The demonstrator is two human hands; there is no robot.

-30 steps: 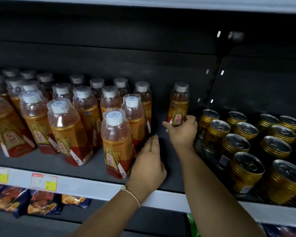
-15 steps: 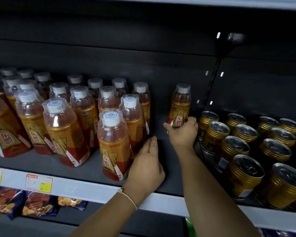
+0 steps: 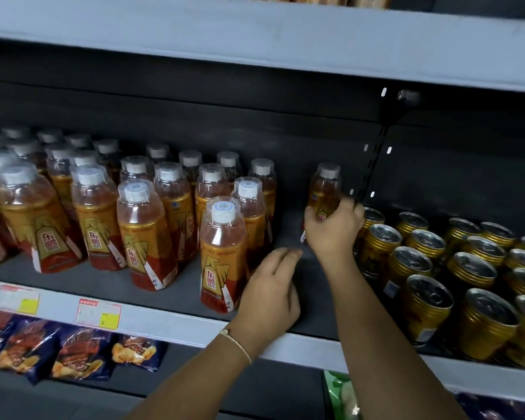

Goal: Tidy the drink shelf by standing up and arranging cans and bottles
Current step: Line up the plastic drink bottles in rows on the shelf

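Right hand (image 3: pixel 334 228) grips a lone upright bottle (image 3: pixel 325 192) near the back of the shelf (image 3: pixel 176 274), just left of the gold cans (image 3: pixel 425 304) filling the shelf's right end. Left hand (image 3: pixel 270 295) hangs with fingers loosely curled, holding nothing, just right of the front bottle (image 3: pixel 222 256) near the shelf's front edge; contact cannot be told. Remaining bottles (image 3: pixel 94 207) stand upright in rows across the left part. Yellow price tag (image 3: pixel 99 313) on the front edge; snack bags (image 3: pixel 73 350) below.
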